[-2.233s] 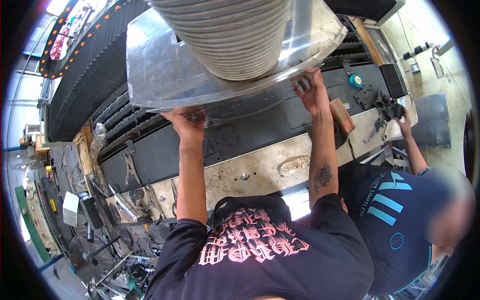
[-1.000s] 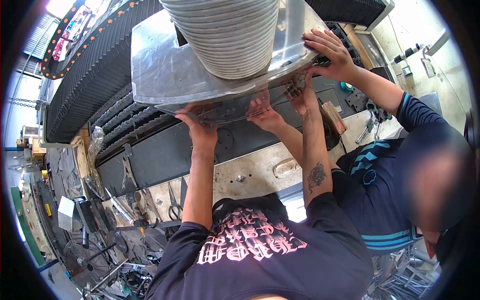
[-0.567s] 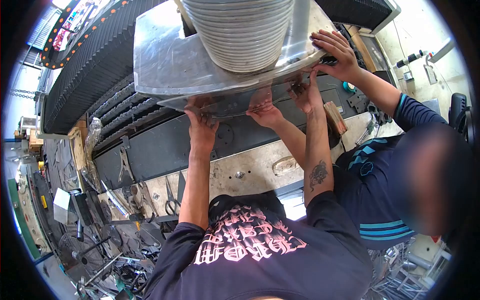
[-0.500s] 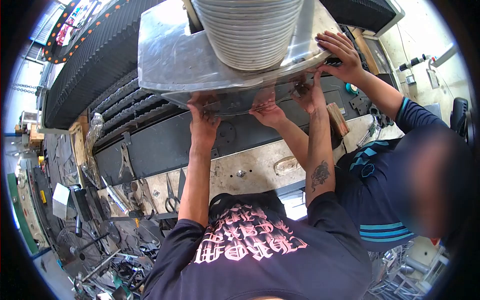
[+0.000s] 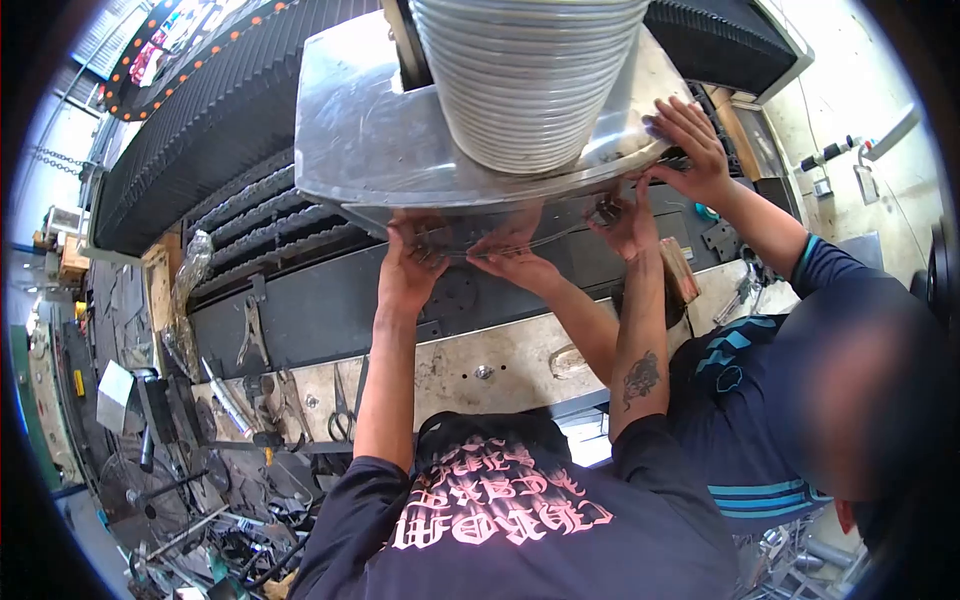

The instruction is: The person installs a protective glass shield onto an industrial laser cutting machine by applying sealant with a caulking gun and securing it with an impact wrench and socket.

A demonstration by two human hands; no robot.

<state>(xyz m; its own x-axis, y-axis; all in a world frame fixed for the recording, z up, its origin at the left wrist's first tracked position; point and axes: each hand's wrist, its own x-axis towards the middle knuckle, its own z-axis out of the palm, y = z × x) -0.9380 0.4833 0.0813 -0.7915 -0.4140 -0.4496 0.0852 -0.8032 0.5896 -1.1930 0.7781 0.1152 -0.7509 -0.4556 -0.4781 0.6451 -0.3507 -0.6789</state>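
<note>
A shiny metal housing hangs above the bench, with a ribbed, pale hose-like column rising from it. Along its front edge runs a see-through plastic sheet. My left hand grips the sheet's lower edge at the left, fingers partly behind it. Farther right, my right hand, below a tattooed forearm, pinches the sheet near the housing's corner. A co-worker's one hand touches the lower edge between my hands; their other hand rests on the housing's right corner.
The co-worker stands close at my right. On the bench ledge lie scissors, a caulking tube and locking pliers. A wooden block stands near my right forearm. Black bellows run behind.
The housing and sheet appear lower and slightly right in view. The co-worker's lower hand has slid left along the sheet's edge, nearer my left hand. My hands keep their hold.
</note>
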